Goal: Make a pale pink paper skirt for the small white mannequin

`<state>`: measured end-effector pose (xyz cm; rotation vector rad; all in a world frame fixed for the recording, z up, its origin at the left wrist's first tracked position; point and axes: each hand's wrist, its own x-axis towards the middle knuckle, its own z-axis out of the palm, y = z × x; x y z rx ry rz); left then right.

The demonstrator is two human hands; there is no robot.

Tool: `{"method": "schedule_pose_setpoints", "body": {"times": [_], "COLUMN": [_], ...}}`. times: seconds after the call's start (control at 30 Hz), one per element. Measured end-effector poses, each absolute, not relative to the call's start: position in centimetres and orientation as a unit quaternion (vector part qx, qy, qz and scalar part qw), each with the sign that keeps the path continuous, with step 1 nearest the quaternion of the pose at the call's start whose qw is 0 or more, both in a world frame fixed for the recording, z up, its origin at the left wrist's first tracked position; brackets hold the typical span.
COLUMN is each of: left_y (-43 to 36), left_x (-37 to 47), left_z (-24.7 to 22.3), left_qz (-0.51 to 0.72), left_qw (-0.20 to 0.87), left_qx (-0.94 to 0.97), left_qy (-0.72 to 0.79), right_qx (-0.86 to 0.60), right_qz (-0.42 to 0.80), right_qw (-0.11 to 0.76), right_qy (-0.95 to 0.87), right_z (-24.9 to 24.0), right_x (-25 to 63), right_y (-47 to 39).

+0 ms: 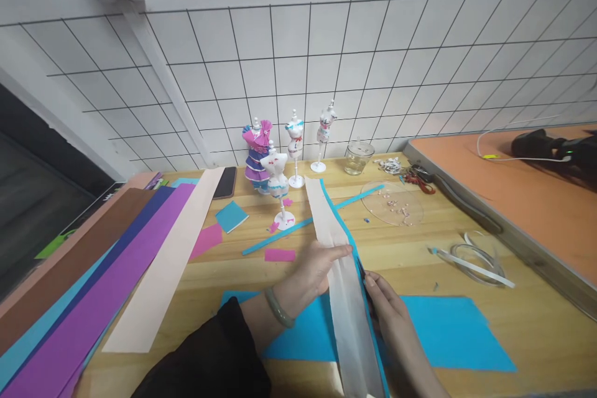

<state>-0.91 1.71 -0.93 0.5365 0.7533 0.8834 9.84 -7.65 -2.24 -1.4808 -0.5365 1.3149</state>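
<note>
A long white strip with a blue edge stands slanted in front of me, its lower end near the bottom of the view. My left hand pinches it at mid-length, thumb at the blue edge. At that edge, my right hand holds dark scissors, mostly hidden by the fingers. Behind the strip lies a blue sheet on the wooden table. A narrow blue strip passes behind the white one.
Small mannequins stand at the back beside a glass cup. Long coloured sheets lie at left. A clear plate with small beads and a coiled ribbon are at right, near an orange board.
</note>
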Motion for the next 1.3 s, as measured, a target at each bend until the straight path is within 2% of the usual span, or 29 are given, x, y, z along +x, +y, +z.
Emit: {"method": "schedule_pose_setpoints", "body": {"times": [0.47,0.83,1.1,1.3], "left_y": [1.0,2.1,2.6,2.5], "left_x": [-0.5,-1.1,-1.1,-1.1], "left_z": [0.1,-0.3,-0.9,-0.8], "left_qz": [0.494,0.505,0.518,0.511], "left_qw": [0.752,0.753,0.739,0.746], "left_qx": [0.242,0.225,0.230,0.230], "left_qy": [0.362,0.356,0.364,0.360], "right_qx": [-0.641,-0.632,-0.660,-0.647], "right_qz": [0.492,0.552,0.466,0.438], "right_qw": [0.528,0.497,0.546,0.573], "right_qy": [-0.261,-0.222,-0.218,-0.247], "right_z": [-2.0,-2.2,-1.8,-0.8], "right_x": [9.9,13.8,19.3,19.0], "right_y": [-7.2,-9.0,-8.8,-8.5]}}
